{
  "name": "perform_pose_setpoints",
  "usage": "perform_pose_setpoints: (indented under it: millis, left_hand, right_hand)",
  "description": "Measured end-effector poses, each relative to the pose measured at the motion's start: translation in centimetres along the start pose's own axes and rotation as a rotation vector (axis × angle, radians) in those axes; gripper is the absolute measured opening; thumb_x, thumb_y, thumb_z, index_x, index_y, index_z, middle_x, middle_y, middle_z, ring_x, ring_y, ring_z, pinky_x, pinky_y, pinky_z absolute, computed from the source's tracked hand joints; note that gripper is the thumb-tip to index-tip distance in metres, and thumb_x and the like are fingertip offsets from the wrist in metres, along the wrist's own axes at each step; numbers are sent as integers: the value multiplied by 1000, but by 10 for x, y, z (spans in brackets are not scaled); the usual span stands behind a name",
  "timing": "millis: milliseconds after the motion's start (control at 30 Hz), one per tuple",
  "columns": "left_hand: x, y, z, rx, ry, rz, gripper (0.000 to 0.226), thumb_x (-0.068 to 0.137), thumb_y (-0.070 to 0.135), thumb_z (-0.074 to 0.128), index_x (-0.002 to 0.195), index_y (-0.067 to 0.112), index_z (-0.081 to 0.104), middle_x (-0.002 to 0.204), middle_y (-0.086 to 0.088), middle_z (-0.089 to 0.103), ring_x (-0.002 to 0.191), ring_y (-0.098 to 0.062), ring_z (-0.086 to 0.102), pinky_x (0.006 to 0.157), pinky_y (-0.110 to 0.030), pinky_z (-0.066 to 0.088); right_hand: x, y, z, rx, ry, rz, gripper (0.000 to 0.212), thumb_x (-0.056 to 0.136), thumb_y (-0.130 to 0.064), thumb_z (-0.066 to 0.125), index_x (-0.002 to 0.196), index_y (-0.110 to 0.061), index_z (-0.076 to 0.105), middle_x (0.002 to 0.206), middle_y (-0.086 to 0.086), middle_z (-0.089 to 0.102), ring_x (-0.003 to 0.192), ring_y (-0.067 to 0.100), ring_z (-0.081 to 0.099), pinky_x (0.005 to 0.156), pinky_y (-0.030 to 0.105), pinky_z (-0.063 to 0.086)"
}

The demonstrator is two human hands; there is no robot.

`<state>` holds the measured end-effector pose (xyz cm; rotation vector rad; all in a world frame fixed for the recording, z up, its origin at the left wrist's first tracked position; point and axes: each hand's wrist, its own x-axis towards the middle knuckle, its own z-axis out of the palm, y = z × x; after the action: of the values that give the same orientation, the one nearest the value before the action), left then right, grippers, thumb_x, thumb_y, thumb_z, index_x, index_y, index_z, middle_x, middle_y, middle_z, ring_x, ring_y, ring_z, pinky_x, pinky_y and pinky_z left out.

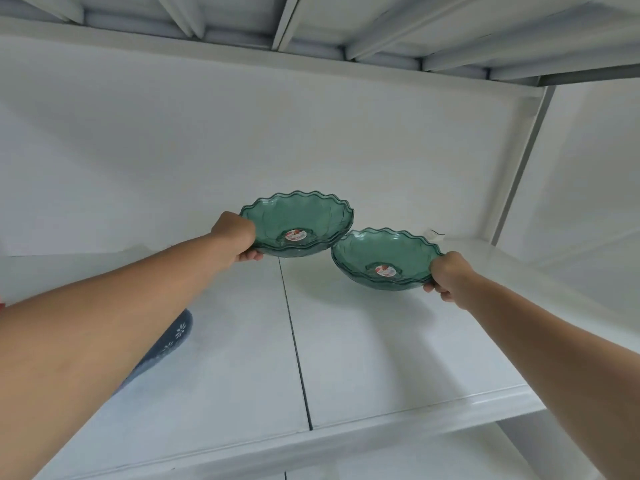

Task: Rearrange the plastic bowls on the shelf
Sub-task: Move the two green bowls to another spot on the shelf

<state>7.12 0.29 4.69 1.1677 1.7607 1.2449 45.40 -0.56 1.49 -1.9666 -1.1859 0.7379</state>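
Left forearm (86, 323) hides dark patterned object (169, 337); both hands' fingers pinch green bowl rims, fingertips hidden.

Two green bowl stacks (298, 225) (each several deep), two hands (235, 237), one shelf (381, 358)

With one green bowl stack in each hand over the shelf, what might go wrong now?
1. The left hand and right hand each pinch only a rim, so the left bowl stack or right bowl stack may tip.
2. The scalloped rims overlap and might catch.
3. Nested bowls could slide apart.
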Motion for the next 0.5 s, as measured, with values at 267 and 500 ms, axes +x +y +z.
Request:
perform_pose_setpoints:
  millis: [267,500]
  left_hand:
    - [10,-3,57,24,44,-43,34,99,6,33,117,-4,61,89,-23,74,50,-28,69,42,-25,49]
    - [16,-3,131,0,145,-111,34,98,8,34,121,-4,57,91,-26,73,48,-31,71,38,-24,45]
  right_hand:
    - [51,26,-49,17,40,20,25,93,2,28,88,-2,52,67,23,63,48,18,26,36,19,18]
    - [138,62,-91,51,51,37,26,99,-3,29,100,-1,54,68,23,64,46,18,32,41,21,23]
